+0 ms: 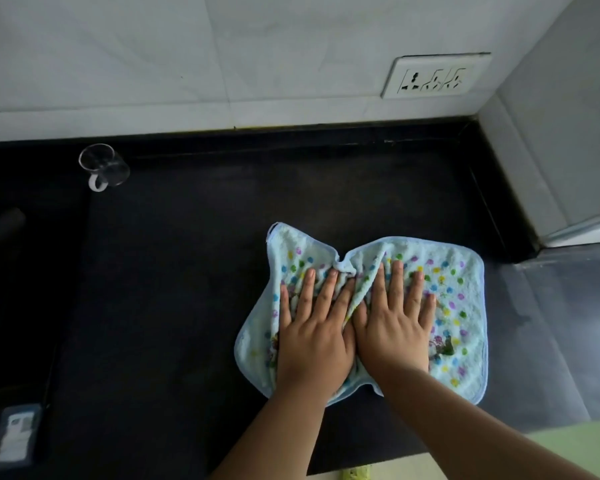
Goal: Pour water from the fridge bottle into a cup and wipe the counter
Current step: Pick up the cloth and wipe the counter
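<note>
Counter (187, 289): black stone, meeting white tiled wall (222, 64).
Cloth (458, 306): lying bunched near right front edge.
Left hand (312, 327), right hand (395, 323): spread flat, pressing cloth.
Cup (104, 166): sitting near back left corner.

My left hand (314, 336) and my right hand (394, 329) are both bare. I wear no glove, no ring and no watch on them. My forearms are bare too, from the wrists down to the lower edge of the view, and no sleeve covers them. My nails are short and plain, with no polish. On each hand four fingers and the thumb show.
</note>
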A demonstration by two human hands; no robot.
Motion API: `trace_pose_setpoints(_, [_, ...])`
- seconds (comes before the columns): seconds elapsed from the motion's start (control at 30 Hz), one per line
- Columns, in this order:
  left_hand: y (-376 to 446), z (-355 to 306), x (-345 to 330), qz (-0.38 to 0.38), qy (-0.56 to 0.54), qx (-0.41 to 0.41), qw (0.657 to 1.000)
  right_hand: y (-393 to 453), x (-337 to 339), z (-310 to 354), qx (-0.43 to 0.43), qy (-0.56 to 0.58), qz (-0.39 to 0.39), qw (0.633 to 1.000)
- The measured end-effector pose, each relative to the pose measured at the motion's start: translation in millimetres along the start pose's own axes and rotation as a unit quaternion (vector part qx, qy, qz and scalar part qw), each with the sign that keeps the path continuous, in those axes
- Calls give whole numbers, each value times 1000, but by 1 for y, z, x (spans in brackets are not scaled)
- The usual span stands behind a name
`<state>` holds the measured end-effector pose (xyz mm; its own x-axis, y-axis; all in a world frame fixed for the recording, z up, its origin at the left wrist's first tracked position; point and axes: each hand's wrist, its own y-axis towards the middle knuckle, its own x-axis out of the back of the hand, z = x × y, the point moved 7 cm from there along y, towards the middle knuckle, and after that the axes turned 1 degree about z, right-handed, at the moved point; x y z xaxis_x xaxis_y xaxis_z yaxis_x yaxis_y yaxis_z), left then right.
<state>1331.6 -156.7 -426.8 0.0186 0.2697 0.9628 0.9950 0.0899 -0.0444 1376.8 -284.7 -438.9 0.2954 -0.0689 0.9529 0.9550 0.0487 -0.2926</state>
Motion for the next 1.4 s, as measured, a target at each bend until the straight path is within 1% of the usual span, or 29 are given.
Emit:
trace_pose_setpoints(0.07, [-14, 23, 4, -3, 9, 26, 1000, -8, -3, 25, 30, -4, 16, 999])
trace_pose_setpoints(0.17, [-35, 64, 11, 1, 36, 73, 997, -17, -7, 70, 109, -8, 39, 993])
trace_pose_setpoints(0.27, [-35, 95, 16, 11, 50, 120, 991, -7, -3, 105, 170, -13, 39, 985])
trace_pose_setpoints(0.37, [-13, 117, 20, 20, 58, 164, 985, 19, 3, 129, 184, -16, 34, 982])
trace_pose_setpoints(0.47, [25, 142, 28, 25, 43, 212, 976, 56, 12, 153, 195, 3, 26, 980])
trace_pose_setpoints(0.6, [95, 154, 36, 36, 34, 223, 974, 118, 28, 171, 188, 7, 6, 982])
trace_pose_setpoints(0.7, [140, 145, 36, 29, 44, 226, 973, 156, 38, 162, 177, 14, -10, 984])
trace_pose_setpoints(0.83, [166, 117, 28, 27, 43, 196, 979, 180, 49, 119, 139, 27, -26, 990])
trace_pose_setpoints(0.97, [164, 87, 21, 34, 46, 145, 988, 172, 53, 68, 83, 30, -41, 995])
trace_pose_setpoints(1.03, [152, 58, 15, 33, 46, 99, 993, 156, 52, 45, 52, 35, -53, 997])
trace_pose_setpoints(1.17, [103, 8, -2, 17, 23, 22, 999, 103, 36, 19, 21, 25, -41, 999])
trace_pose_setpoints(1.3, [49, -9, -9, 14, -19, -20, 1000, 42, 18, 5, 20, 39, -21, 999])
trace_pose_setpoints(1.4, [20, -10, -6, 56, -67, -28, 996, 1, 9, 5, 38, 58, 14, 998])
